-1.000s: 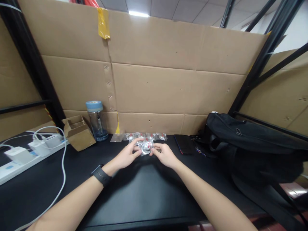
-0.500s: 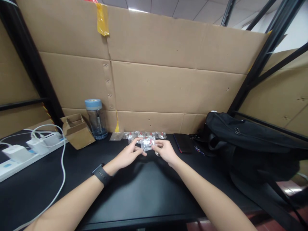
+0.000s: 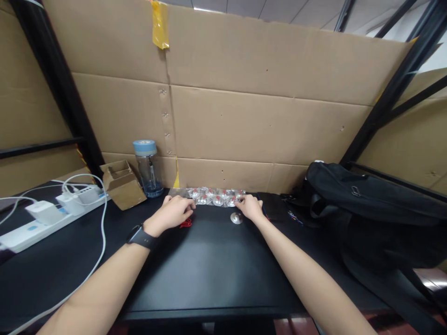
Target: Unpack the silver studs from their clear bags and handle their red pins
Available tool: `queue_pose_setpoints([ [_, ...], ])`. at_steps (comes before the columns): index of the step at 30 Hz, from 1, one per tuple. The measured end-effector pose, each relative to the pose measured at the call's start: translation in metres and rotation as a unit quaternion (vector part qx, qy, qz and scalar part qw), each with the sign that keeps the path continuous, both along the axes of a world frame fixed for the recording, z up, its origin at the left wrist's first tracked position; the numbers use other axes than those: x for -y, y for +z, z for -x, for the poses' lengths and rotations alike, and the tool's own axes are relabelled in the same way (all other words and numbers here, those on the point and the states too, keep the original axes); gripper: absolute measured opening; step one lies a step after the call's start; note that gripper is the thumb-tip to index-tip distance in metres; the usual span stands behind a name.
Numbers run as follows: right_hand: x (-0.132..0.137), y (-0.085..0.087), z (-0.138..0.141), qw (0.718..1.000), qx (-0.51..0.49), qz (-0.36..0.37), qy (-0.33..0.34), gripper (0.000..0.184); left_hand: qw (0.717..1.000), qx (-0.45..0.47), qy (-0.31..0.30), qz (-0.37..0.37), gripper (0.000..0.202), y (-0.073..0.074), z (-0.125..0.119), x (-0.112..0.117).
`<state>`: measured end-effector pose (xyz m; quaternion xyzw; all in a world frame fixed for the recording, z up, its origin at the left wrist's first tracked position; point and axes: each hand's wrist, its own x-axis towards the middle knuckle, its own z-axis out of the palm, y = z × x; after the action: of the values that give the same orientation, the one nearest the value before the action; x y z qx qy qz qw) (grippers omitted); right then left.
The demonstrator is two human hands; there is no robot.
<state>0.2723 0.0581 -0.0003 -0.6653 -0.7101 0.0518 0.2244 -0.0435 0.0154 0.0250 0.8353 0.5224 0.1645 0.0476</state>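
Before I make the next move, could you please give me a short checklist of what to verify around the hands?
1. Right hand at the right end of the wrapped discs: ok.
2. Right hand's hold on a packet: cannot tell; the fingertips are too small to read.
3. All discs together: not ok; one loose disc lies on the table in front of the others.
4. Left hand free of the small red item: cannot tell; it is close by, but contact is unclear.
5. Bottle upright and capped: ok.
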Motion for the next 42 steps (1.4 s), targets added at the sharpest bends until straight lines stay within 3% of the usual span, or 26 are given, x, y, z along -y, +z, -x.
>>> queue_pose_setpoints([
  [2,0.006,0.005,-0.003,0.999,0.021,-0.012,-0.033,0.028,0.999,-0.012,-0.005,0.035,0.015,0.000,0.009,-0.003],
  [4,0.013,0.010,-0.008,1.000,0.007,-0.009,-0.002,0.027,0.998,-0.025,0.000,0.054,0.013,0.000,0.014,-0.006],
  [6,0.022,0.014,-0.014,0.994,-0.019,0.016,0.108,0.030,0.997,-0.039,0.002,0.062,0.013,0.000,0.017,-0.008],
  [8,0.030,0.016,-0.019,0.971,-0.033,0.052,0.233,0.039,0.996,-0.052,-0.002,0.066,0.013,-0.002,0.017,-0.009],
  [10,0.037,0.016,-0.021,0.952,-0.030,0.075,0.295,0.046,0.995,-0.064,-0.004,0.070,0.011,-0.004,0.016,-0.010],
  [17,0.039,0.008,-0.014,0.966,-0.019,0.051,0.253,0.037,0.997,-0.061,-0.008,0.052,0.014,-0.004,0.008,-0.006],
  [24,0.043,0.016,-0.010,0.961,-0.110,-0.023,0.254,0.034,0.994,0.103,-0.029,-0.017,0.014,-0.001,-0.019,0.006],
  [29,0.051,0.020,0.005,0.918,-0.265,-0.041,0.291,0.039,0.982,0.175,-0.047,-0.044,0.025,-0.004,-0.045,0.020],
  [34,0.059,0.014,0.026,0.868,-0.392,-0.052,0.299,0.044,0.975,0.209,-0.019,-0.069,0.021,-0.009,-0.061,0.028],
  [42,0.069,0.009,0.042,0.806,-0.500,-0.003,0.317,0.045,0.974,0.159,-0.017,-0.160,0.021,-0.010,-0.075,0.040],
])
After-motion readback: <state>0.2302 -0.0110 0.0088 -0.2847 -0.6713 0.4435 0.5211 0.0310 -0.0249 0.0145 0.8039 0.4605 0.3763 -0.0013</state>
